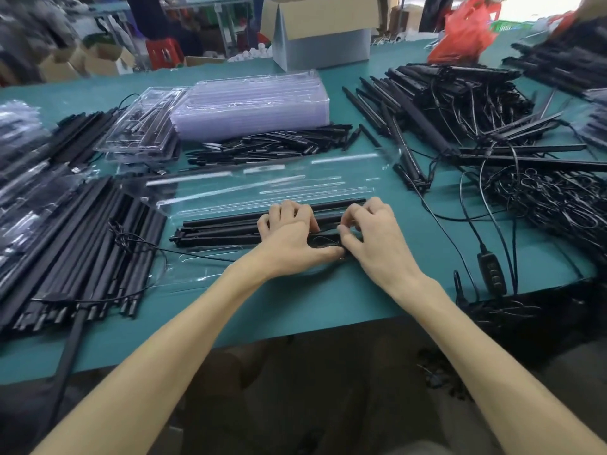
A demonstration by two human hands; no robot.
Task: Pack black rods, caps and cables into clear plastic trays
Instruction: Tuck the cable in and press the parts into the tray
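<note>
While the teal bench (328,310) fills most of the view, a cardboard box (325,31) stands open at its far edge, with a red bag (466,34) toward the far right corner. A heap of black rods (460,100) sprawls along the right side, and a flatter bundle of rods (98,244) lies by the left edge, its ends reaching toward the near edge. A tangle of cables (551,205) covers the bench by the right edge, nearer than the heap, with some strands hanging over the near edge. A stack of clear trays (253,103) sits left of the middle toward the far edge, and just in front of it lies a scatter of short black caps (272,144). Between that scatter and the near edge an open tray (256,187) lies flat, its near half carrying a few packed rods (220,223) side by side. The left hand (289,236) rests on those rods, fingers curled over them and thumb stretched toward the right hand (377,234), whose bent fingers pinch a coiled cable (323,242) lying against the rods in the tray. The two thumbs lie just beside each other.
</note>
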